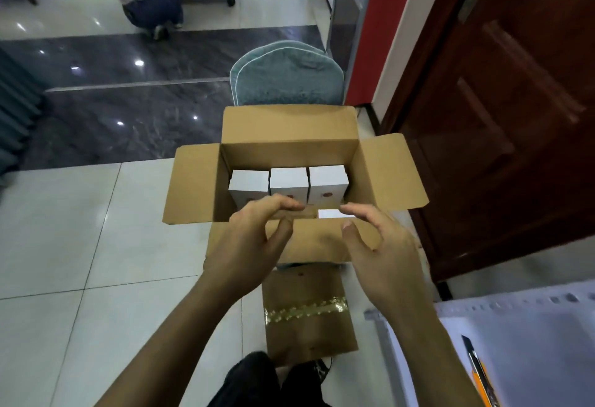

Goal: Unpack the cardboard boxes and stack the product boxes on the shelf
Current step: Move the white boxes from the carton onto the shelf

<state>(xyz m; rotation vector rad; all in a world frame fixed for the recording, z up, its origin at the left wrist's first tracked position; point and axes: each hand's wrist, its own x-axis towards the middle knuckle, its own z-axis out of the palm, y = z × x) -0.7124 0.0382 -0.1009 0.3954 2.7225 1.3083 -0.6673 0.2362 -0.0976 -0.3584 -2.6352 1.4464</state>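
- Open cardboard box (291,146) at frame centre, on the floor (64,229), flaps spread to all 4 sides.
- 3 product boxes (288,181) in a row inside, along far wall; 4th (329,213) at near right.
- Both hands over near edge: left hand (254,242) at frame left, right hand (380,245) at frame right.
- Mat (286,75) behind box.
- Door (502,117) at frame right.
- 2nd carton (306,313) below box, nearer the person.
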